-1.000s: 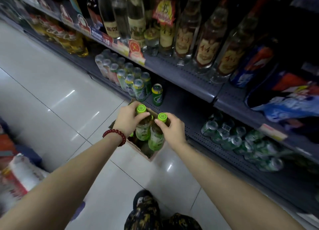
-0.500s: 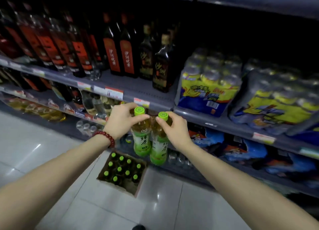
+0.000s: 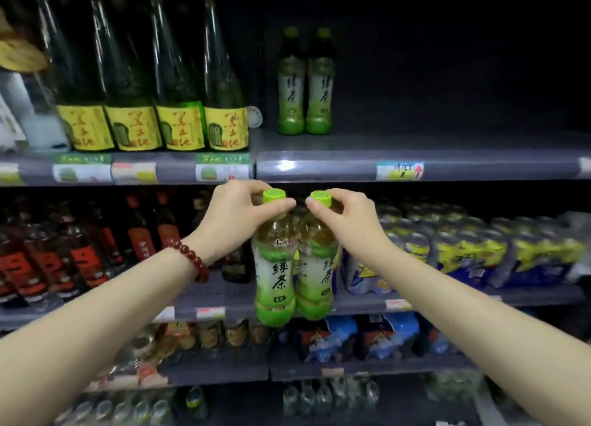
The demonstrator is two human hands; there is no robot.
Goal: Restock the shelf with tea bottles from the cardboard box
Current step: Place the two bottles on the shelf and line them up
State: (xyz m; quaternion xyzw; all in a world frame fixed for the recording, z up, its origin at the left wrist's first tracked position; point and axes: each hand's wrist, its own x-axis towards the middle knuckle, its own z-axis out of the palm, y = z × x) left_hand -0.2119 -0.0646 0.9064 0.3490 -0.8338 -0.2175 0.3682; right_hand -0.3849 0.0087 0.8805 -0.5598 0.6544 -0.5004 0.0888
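Midway up the frame, two tea bottles hang side by side in front of the shelving, one from each of my hands. My left hand [image 3: 238, 213] pinches the left bottle [image 3: 275, 265] by its neck just under the green cap, thumb and fingertips closed around it; my right hand [image 3: 347, 217] has the same closed pinch on the right bottle [image 3: 316, 265]. Their bodies touch lower down.

Both look full, so I judge them fairly heavy for a fingertip hold, and the smooth plastic and glossy labels could slip or swing. The ridge under the cap is probably the surest place to hang on; for setting them down, a grasp around the waist would steady them better.

Directly above, at upper centre, two matching bottles [image 3: 305, 83] already stand upright on the grey shelf [image 3: 447, 166], with bare dark space to their right. To the upper left, tall green glass bottles with yellow labels [image 3: 144, 73] fill the neighbouring bay. A red bead bracelet [image 3: 192, 259] circles my left wrist. The cardboard box is out of sight.
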